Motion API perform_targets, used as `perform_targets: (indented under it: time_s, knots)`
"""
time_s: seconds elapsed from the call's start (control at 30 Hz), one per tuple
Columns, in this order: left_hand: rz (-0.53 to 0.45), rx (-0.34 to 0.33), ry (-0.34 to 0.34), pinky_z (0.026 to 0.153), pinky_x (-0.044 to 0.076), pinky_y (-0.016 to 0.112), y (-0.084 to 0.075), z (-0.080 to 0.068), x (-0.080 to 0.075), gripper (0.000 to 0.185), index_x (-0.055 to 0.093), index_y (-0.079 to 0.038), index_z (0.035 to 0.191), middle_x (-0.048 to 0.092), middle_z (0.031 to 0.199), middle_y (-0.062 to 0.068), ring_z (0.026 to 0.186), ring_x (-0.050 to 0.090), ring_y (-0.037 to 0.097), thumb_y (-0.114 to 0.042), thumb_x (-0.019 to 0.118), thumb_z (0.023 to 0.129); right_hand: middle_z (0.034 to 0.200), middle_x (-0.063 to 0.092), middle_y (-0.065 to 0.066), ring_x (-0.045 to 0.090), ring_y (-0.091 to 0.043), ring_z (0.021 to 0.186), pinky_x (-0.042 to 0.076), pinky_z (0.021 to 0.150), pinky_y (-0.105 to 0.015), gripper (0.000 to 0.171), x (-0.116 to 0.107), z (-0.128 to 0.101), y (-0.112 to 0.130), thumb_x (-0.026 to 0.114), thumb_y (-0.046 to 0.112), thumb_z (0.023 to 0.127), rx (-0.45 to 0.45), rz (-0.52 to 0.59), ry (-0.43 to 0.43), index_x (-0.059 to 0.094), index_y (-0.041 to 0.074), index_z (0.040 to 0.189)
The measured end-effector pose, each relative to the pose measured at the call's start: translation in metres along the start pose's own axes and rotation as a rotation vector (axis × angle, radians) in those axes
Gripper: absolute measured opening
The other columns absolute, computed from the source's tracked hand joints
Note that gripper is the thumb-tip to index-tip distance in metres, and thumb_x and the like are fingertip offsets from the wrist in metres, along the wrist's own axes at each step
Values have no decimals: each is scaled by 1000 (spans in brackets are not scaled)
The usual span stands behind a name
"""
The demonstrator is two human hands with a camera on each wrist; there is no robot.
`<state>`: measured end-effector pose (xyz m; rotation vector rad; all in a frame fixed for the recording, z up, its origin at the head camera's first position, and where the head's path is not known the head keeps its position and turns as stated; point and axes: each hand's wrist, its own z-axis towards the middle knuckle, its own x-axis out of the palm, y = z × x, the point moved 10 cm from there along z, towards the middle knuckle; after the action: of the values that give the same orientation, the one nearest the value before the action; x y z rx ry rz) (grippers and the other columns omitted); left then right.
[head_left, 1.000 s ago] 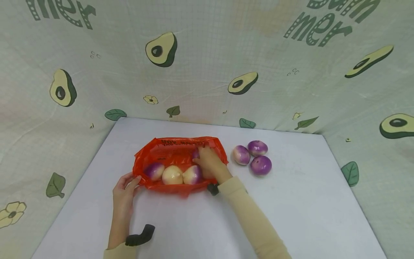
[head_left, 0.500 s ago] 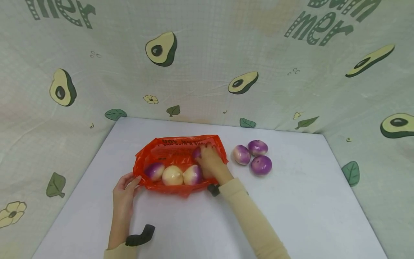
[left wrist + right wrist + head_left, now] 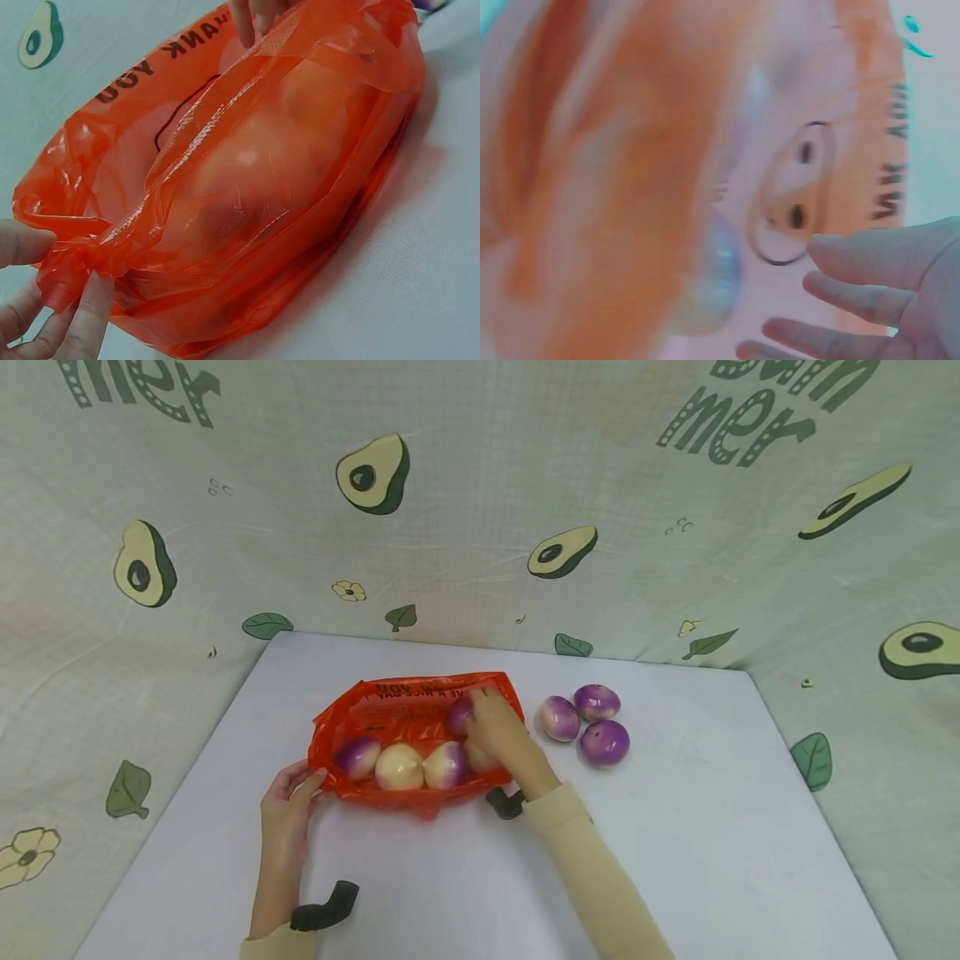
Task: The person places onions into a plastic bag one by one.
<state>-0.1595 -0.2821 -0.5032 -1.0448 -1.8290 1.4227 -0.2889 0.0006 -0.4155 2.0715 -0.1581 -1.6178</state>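
A red plastic bag lies with its mouth open, several purple-and-white turnips inside. My left hand pinches the bag's left corner between thumb and fingers; the left wrist view shows the gathered plastic there. Over the right end of the bag's mouth is my right hand, beside a purple turnip at the back. In the right wrist view its fingers are extended and apart with nothing between them, and a blurred turnip sits to their left.
Three more turnips lie grouped on the white table, right of the bag. A cloth printed with avocados and leaves hangs behind and beside the table.
My right hand has drawn back slightly to the right and let go of the purple turnip, which now shows more fully in the bag. The left hand stays on the bag's corner.
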Motion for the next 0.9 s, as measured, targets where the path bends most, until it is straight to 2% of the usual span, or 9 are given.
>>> perform_targets:
  time_s: [0.1,0.2,0.37,0.47,0.6,0.77,0.83,0.9]
  knots:
    - [5,-8,-2,73,53,15,-3,-2,1,42,56,-15,118,57,105,-6,90,60,8,-36,67,84,135,47,-9,48,-26,123,39,105,-43,41,-13,-8,2,51,20,94,-30,85,-26,45,12,134]
    - [5,-18,3,74,53,15,4,3,-1,46,55,-17,118,56,106,-6,90,60,7,-41,69,81,130,53,-6,51,-26,119,40,104,-43,37,-26,-17,3,54,19,93,-56,180,-60,51,13,130]
    - [-41,-6,24,72,54,16,23,20,-7,53,57,-16,120,58,107,-4,89,62,7,-43,73,77,123,60,-5,55,-25,114,45,99,-44,31,-47,-31,-2,55,18,93,-100,287,-139,56,14,124]
    - [-19,0,29,73,54,16,28,25,-8,55,56,-16,121,57,109,-4,91,61,8,-44,72,77,121,62,-5,57,-23,112,47,97,-42,29,-58,-40,-9,55,18,93,-124,341,-177,57,13,122]
    - [1,-21,10,74,53,16,33,28,-9,57,55,-17,122,56,112,-3,94,61,9,-46,72,76,116,64,-5,60,-22,108,50,93,-41,28,-72,-51,-20,55,21,93,-143,387,-243,59,11,119]
    - [-50,-53,-35,71,54,16,47,37,-14,62,57,-16,121,56,115,2,94,61,13,-46,77,70,112,65,-5,60,-21,105,52,90,-40,26,-85,-64,-41,56,21,93,-129,437,-332,61,11,115]
    - [-41,-59,-35,71,54,15,43,33,-13,62,56,-17,121,56,115,1,93,61,11,-46,76,71,112,65,-5,59,-21,105,52,90,-40,25,-88,-68,-51,57,21,92,-116,449,-353,61,11,114]
    - [-28,-59,-27,72,53,14,32,24,-10,58,56,-17,121,56,113,-1,92,61,9,-45,75,74,113,65,-5,59,-21,106,51,91,-41,25,-89,-72,-59,58,21,92,-103,455,-362,61,12,115]
